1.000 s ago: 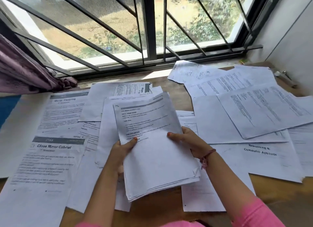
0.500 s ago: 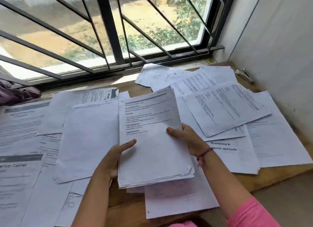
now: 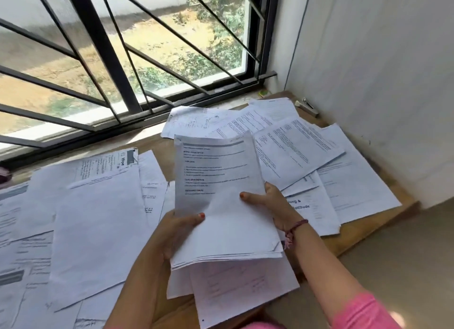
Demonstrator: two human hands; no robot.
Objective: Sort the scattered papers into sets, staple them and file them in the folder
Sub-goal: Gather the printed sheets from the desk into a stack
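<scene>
I hold a stack of printed sheets above the wooden table. My left hand grips its left edge, thumb on top. My right hand grips its right edge, thumb on the top page. Many loose papers lie scattered over the table: a large blank-backed sheet to the left, a fan of printed pages to the right, one titled with "Aptitude". A stapler lies in the far right corner by the wall. No folder is in view.
A barred window runs along the table's far side. A white wall closes the right side. The table's right edge drops to a beige floor. A small green-yellow item sits on the sill corner.
The view has swung to the right, bringing the corner and the stapler closer. Both hands keep their hold on the stack, which now stands a little more upright.
</scene>
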